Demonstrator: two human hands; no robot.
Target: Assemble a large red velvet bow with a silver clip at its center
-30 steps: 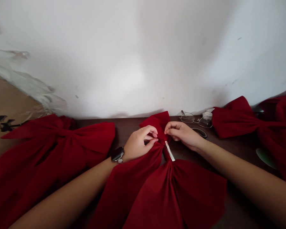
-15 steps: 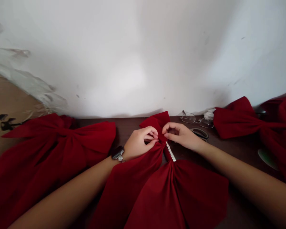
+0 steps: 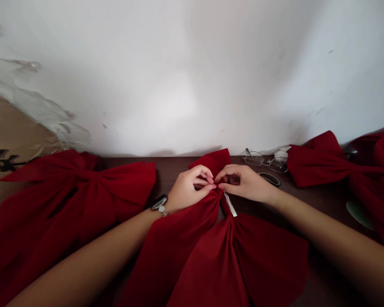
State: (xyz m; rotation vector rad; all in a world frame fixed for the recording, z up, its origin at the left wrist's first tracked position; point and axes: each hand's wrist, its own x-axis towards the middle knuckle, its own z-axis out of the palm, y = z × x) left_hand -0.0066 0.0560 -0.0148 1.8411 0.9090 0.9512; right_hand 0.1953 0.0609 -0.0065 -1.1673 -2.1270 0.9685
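A large red fabric bow (image 3: 233, 260) lies on the dark wooden table (image 3: 326, 213), its gathered centre under my hands. My left hand (image 3: 192, 187) pinches the folded cloth at the bow's centre. My right hand (image 3: 245, 184) pinches the same fold from the other side, and the fingertips of both hands nearly meet. A narrow metal clip (image 3: 230, 204) lies along the bow's centre strip, just below my right fingers. Part of the knot is hidden by my fingers.
Two more red bows lie to the left (image 3: 67, 187) and right (image 3: 326, 164). Wire-framed glasses (image 3: 265, 162), a dark oval object (image 3: 270, 179) and a pale green disc (image 3: 358, 214) rest on the table. A peeling white wall (image 3: 179, 85) rises behind.
My hands have closed inward, bringing the fingertips nearer together at the bow's centre. The right hand has shifted left and the clip sits slightly lower against the fabric.
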